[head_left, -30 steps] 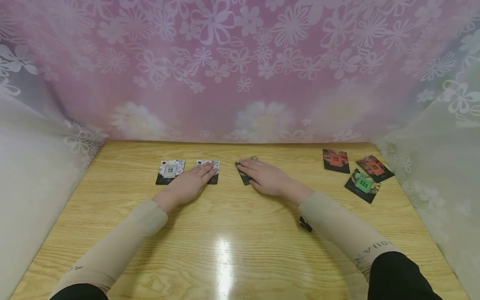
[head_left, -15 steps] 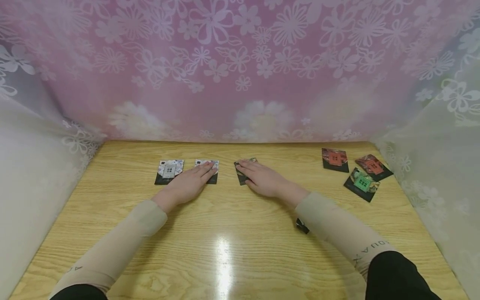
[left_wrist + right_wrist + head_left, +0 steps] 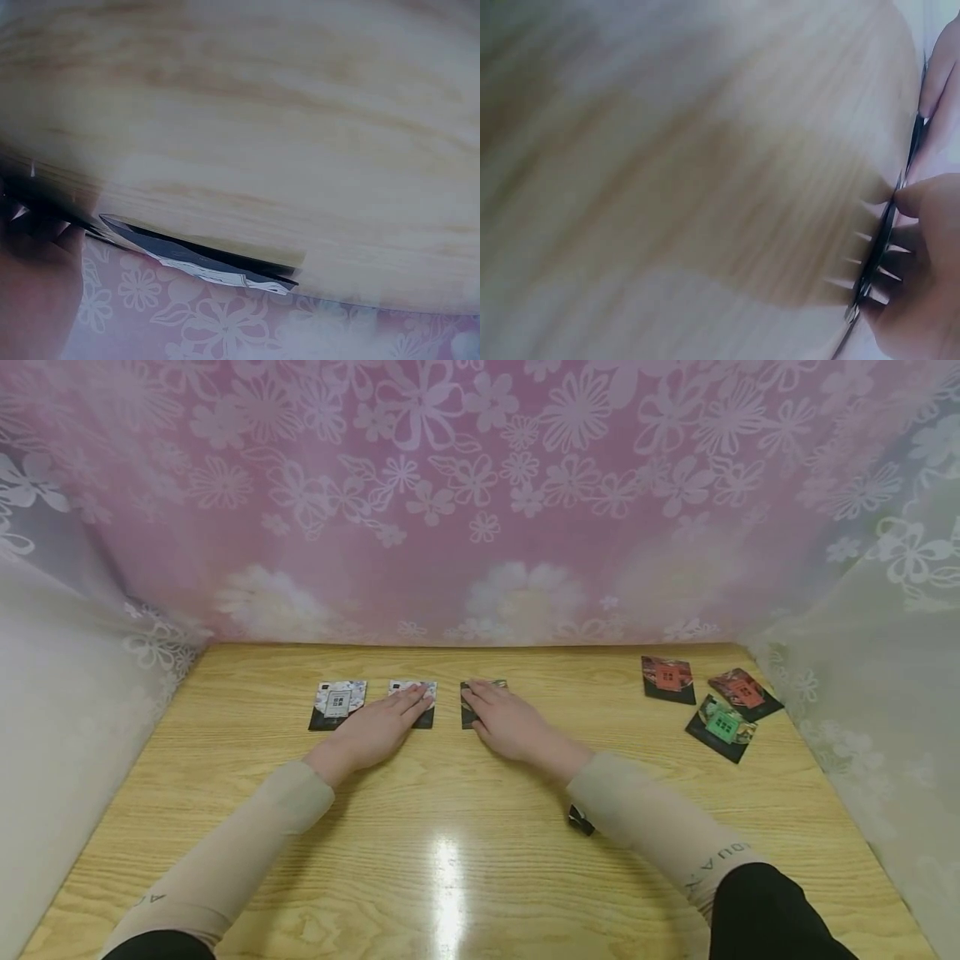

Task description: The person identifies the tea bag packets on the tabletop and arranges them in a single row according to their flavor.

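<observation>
In the head view my left hand rests with straight fingers on a packet with a white floral top and black base, hiding much of it. A matching white-and-black packet lies just to its left; the left wrist view catches a flat packet edge-on near that hand. My right hand lies with extended fingers over a dark patterned packet, whose middle is covered. From the right wrist view, the fingertips press along the dark packet's edge. A narrow gap separates the two hand-covered packets.
Toward the back right lie a red-labelled packet, another red one and a green-labelled one touching or overlapping it. A small black item sticks out from under the right sleeve. A floral curtain borders the table's back edge.
My right hand has slid its packet a little left and turned it from slanted to straight. The black item by the right sleeve has shifted left with the forearm. My left hand stays put.
</observation>
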`<state>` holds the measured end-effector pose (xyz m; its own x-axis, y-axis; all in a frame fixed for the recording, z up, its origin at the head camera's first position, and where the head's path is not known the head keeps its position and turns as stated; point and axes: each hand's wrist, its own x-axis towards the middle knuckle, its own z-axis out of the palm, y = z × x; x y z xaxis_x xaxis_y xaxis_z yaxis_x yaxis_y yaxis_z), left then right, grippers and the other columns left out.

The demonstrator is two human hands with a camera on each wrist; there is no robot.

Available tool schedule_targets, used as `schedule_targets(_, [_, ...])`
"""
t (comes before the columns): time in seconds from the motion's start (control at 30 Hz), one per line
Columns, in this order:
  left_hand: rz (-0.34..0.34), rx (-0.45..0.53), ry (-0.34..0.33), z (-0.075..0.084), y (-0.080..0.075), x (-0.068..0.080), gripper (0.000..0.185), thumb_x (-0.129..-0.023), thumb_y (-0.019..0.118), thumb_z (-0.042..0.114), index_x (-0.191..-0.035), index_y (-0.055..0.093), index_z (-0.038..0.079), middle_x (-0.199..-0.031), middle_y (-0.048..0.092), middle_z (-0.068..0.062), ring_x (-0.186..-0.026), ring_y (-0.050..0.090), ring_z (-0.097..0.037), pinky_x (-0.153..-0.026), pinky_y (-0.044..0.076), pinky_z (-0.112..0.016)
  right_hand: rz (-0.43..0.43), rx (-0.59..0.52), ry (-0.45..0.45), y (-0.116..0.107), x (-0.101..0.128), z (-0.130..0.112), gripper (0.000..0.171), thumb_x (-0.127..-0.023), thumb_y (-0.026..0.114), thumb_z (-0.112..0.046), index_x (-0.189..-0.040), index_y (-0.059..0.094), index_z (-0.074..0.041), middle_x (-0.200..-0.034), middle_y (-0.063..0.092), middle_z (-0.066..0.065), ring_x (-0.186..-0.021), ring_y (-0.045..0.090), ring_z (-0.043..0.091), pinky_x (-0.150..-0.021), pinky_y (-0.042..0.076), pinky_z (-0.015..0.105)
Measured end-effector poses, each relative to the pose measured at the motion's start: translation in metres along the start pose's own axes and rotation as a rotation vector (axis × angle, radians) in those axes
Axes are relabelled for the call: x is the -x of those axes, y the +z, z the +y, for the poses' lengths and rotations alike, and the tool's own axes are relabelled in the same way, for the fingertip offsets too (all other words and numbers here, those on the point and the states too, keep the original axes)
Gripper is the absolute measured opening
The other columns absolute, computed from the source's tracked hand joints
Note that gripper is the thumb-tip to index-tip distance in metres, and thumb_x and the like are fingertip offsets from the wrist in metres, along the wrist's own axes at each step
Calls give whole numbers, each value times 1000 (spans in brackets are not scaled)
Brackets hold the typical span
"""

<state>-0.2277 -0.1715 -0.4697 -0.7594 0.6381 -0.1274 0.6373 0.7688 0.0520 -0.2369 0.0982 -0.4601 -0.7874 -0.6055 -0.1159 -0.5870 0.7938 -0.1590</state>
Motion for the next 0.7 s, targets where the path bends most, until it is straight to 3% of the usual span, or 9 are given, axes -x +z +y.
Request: schedule_targets(0.7, [13,12,4,1,-2,1,54,-117,37,17,-170,27,10,-177,24,-14,-163,28,-34,-135,30,-50,10,61,56,0,-4,-20,59,-114,50,-30,-165,37,-4,-174,31,15,-163,30,31,-136,28,44])
